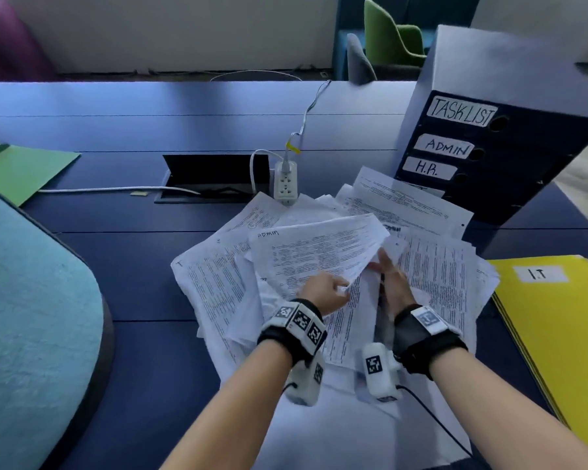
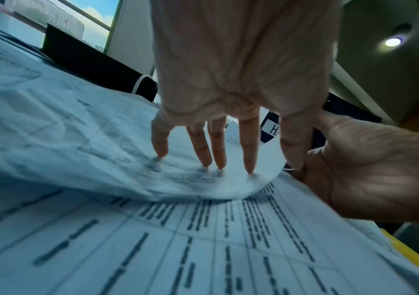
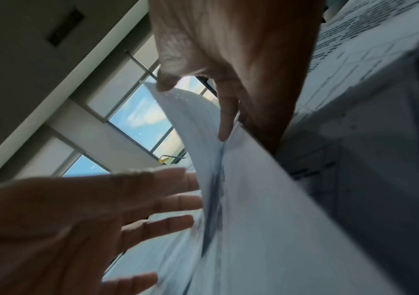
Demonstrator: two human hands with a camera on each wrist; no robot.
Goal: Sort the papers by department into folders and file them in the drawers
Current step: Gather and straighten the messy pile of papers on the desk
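Observation:
A loose pile of printed papers (image 1: 218, 283) covers the middle of the dark blue table (image 1: 133, 266). On top lies a sheet marked ADMIN (image 1: 319, 245), its right edge lifted and curled. My right hand (image 1: 389, 276) pinches that edge between thumb and fingers (image 3: 224, 127). My left hand (image 1: 325, 291) lies on the same sheet, its straight fingertips (image 2: 250, 167) pressing it down. A dark drawer box (image 1: 510, 157) labelled TASK LIST, ADMIN and H.R. stands at the back right. A yellow folder (image 1: 557, 317) marked I.T lies at the right.
A green folder (image 1: 24, 171) lies at the far left. A white power strip (image 1: 286, 181) with cables stands just behind the pile, beside an open cable hatch (image 1: 211, 178). A teal chair back (image 1: 31, 300) juts in at the left.

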